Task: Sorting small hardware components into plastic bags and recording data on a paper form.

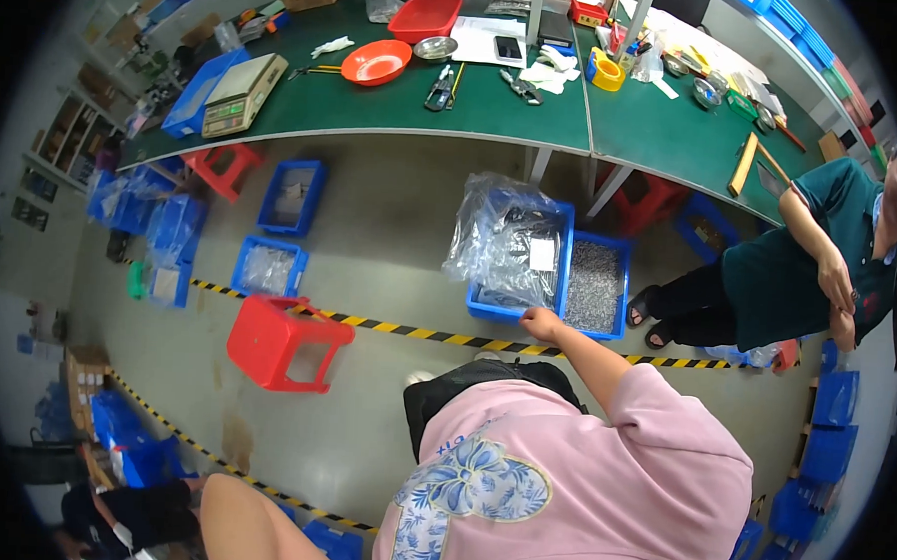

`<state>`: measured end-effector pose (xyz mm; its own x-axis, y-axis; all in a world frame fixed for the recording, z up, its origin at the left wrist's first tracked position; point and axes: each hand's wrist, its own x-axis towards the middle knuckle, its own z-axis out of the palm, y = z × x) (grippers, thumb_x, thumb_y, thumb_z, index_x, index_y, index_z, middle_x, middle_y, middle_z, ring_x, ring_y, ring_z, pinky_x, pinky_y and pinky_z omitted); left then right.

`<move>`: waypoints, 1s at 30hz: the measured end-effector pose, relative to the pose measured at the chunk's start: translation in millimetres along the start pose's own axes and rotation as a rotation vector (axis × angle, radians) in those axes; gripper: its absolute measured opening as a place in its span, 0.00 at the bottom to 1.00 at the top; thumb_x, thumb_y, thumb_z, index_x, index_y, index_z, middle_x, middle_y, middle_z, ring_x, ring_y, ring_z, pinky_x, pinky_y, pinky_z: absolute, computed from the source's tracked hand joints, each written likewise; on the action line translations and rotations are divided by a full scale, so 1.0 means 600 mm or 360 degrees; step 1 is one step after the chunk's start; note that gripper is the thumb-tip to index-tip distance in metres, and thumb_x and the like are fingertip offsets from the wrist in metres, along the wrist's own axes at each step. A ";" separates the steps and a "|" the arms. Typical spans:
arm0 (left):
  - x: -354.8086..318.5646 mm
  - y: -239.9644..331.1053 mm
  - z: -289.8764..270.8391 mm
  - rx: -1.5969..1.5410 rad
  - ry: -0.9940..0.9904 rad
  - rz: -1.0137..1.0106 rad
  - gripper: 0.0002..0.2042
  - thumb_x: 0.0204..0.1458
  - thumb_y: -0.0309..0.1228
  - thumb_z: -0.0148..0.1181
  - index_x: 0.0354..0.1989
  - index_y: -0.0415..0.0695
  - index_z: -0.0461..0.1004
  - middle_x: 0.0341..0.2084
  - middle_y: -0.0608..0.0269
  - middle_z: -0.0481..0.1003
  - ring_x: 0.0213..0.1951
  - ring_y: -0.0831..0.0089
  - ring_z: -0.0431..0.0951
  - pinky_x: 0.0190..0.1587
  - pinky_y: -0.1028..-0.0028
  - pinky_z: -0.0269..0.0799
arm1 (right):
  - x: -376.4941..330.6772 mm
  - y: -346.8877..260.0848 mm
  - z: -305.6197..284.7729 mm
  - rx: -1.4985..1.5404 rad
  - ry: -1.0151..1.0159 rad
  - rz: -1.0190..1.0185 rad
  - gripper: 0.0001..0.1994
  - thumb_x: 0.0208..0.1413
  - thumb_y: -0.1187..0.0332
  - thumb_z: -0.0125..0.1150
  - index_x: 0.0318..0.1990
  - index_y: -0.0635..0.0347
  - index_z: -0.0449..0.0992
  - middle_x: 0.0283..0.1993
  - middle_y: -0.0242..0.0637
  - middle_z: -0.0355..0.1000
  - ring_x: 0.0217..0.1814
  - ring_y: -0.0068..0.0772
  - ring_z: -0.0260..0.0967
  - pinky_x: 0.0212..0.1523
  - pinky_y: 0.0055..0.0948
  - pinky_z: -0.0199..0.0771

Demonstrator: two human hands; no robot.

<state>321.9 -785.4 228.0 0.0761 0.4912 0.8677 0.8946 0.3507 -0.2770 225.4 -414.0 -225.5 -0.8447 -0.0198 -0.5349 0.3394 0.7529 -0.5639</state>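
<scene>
My right hand (pixel 542 325) is closed in front of a blue bin (pixel 495 311), overlapping its near rim in the head view. Whether it touches the rim or holds something small, I cannot make out. A clear plastic bag (pixel 490 244) spills over the bin's left side, with dark contents and a white paper slip (pixel 542 254) inside. Against that bin's right side stands a second blue bin (pixel 623 288), filled with many small grey pieces (pixel 593 284). Only my left arm (pixel 258 527) shows at the lower edge; its hand is out of view.
A green workbench (pixel 515 123) crosses the far side, bearing a scale (pixel 244 96), red trays and tools. A red stool (pixel 276 343) stands to the left on the floor, beside black-yellow tape (pixel 416 332). At the right stands a person in a dark green shirt (pixel 779 279).
</scene>
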 end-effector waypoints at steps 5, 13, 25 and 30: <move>-0.092 -0.144 0.015 0.0054 0.0226 0.0002 0.13 0.47 0.36 0.44 0.35 0.41 0.66 0.32 0.57 0.67 0.35 0.67 0.65 0.40 0.69 0.60 | 0.054 -0.022 0.027 -0.0049 -0.0012 0.0318 0.13 0.40 0.63 0.51 0.32 0.60 0.74 0.28 0.42 0.72 0.31 0.37 0.70 0.35 0.31 0.68; -0.190 -0.420 0.069 -0.0025 0.0592 0.0072 0.13 0.47 0.36 0.44 0.36 0.41 0.66 0.32 0.57 0.67 0.34 0.67 0.65 0.39 0.70 0.60 | 0.058 -0.102 0.072 0.0423 -0.0119 0.1054 0.09 0.38 0.66 0.52 0.23 0.62 0.74 0.20 0.38 0.70 0.19 0.28 0.67 0.22 0.27 0.67; -0.159 -0.658 0.331 -0.0095 0.0967 0.0087 0.13 0.48 0.36 0.43 0.37 0.41 0.65 0.32 0.56 0.67 0.33 0.68 0.65 0.39 0.70 0.61 | 0.317 -0.136 -0.305 0.1325 0.1507 0.0341 0.07 0.47 0.69 0.52 0.30 0.64 0.72 0.24 0.34 0.70 0.23 0.21 0.65 0.23 0.20 0.64; -0.387 -0.643 0.495 -0.0331 -0.0432 -0.2255 0.07 0.42 0.18 0.44 0.32 0.36 0.65 0.33 0.59 0.66 0.38 0.70 0.65 0.44 0.74 0.59 | 0.461 -0.096 -0.528 0.1642 0.1756 0.0556 0.15 0.46 0.64 0.54 0.36 0.67 0.69 0.25 0.35 0.69 0.19 0.20 0.62 0.18 0.18 0.62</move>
<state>-171.8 -798.0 10.8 -0.9686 -0.0205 0.2478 0.1957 0.5515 0.8109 -159.1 -254.3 -141.9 -0.3833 0.8813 -0.2765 0.3141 -0.1572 -0.9363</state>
